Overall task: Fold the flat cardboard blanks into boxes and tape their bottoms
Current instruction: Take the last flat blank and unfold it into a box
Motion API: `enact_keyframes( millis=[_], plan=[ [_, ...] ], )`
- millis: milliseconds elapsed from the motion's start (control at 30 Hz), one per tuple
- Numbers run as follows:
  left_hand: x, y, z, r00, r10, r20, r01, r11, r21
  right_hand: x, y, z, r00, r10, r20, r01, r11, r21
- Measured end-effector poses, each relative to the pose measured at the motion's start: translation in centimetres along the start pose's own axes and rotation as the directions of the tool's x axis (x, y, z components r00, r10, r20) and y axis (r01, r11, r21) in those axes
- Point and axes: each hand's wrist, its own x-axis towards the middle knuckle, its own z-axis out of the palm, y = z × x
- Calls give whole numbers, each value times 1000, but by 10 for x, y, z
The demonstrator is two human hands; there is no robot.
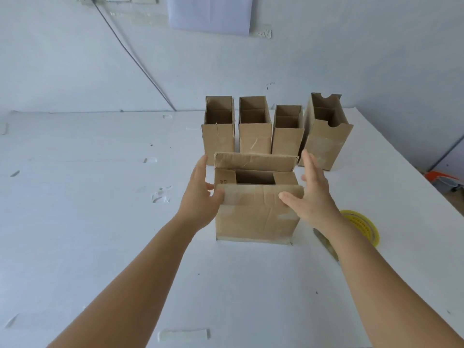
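One head-worn view, looking forward and down across the white table (pixel 100 222); close above both forearms.

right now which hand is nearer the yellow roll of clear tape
Right. The right hand is at the near cardboard box, just left of the yellow tape roll; the left hand is across the box.

A white table (pixel 100 222) meets a pale wall (pixel 75 71) bearing a dark cable (pixel 130 54).

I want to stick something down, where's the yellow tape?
In the head view the yellow tape roll lies flat on the white table, on the right, beside the right hand's wrist and right of the near box.
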Motion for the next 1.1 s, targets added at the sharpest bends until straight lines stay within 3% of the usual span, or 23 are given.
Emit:
enact_keyframes(
  millis=[133,300,400,500,600,833,900,967,1100],
  plan=[
    [13,4,-7,987,23,157,-31,998,48,13,-8,-7,988,-16,151,25,998,-54],
    [6,3,-1,974,165,153,-201,945,259,11,0,-4,983,-124,138,150,969,-196],
    [-3,2,8,972,176,157,-223,899,377,6,6,2,971,-177,158,215,938,-271],
    [-4,5,11,969,52,242,-131,938,322,-1,5,8,978,-105,183,138,974,-178],
    [-4,13,12,970,28,243,-98,955,280,-5,0,13,983,-21,183,40,994,-102],
    [-14,22,15,953,39,299,-152,919,364,-5,6,14,981,51,187,2,962,-271],
    [-12,23,19,954,76,291,-224,824,520,-5,5,15,979,60,196,10,940,-340],
    [-9,31,27,938,125,324,-323,652,685,-5,3,16,979,64,192,17,920,-392],
    [-6,44,53,856,167,489,-503,488,713,-7,3,16,979,76,188,12,904,-428]
  ],
)
